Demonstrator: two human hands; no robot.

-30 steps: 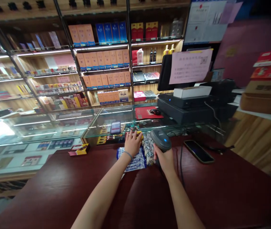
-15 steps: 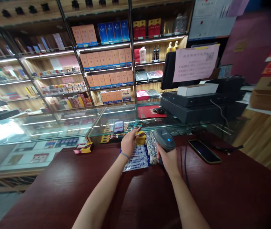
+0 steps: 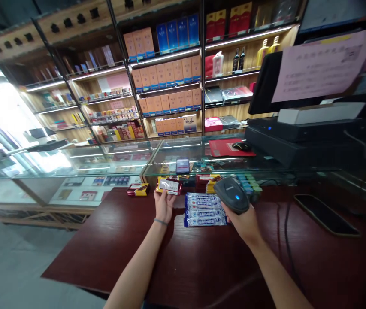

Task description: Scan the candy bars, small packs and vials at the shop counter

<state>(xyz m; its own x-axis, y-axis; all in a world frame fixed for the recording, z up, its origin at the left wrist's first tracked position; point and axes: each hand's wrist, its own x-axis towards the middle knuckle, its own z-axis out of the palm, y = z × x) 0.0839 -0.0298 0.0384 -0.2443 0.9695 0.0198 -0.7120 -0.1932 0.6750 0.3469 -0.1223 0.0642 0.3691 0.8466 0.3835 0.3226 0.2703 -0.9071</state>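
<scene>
Dark grey barcode scanner (image 3: 231, 195) gripped in the right hand (image 3: 245, 221), fingers wrapped round the handle, head with a small blue light aimed left and away from the body. Held up in the left hand (image 3: 164, 201): a small red and yellow packet (image 3: 169, 185) with a white label facing the camera, pinched along its lower edge between thumb and fingers, lifted clear of the dark red wooden table (image 3: 202, 266). Packet up and to the left of the scanner head, the two near each other but not touching. Thin band round the left wrist.

Between the two hands, flat on the table: a stack of blue and white wrapped bars (image 3: 204, 209), just beside the scanner and partly under its nose. Behind these, against the glass, a pile of red and yellow packets (image 3: 209, 182) and a cluster of bottles with green and blue caps (image 3: 249, 183). Further left, near the table's far edge, another small stack of dark packets (image 3: 137, 189). Black cable (image 3: 286, 240) trailing from the scanner side across the table. Right of it, a black phone (image 3: 326, 214) lying face up, well apart from the hands.

Beyond the table, a glass counter (image 3: 121, 156) with a second phone (image 3: 183, 165) on top, a red mat (image 3: 226, 147) carrying a mouse, and a black till (image 3: 298, 137) with a pink paper notice (image 3: 321, 64). Shelves of boxes (image 3: 166, 81) behind.
</scene>
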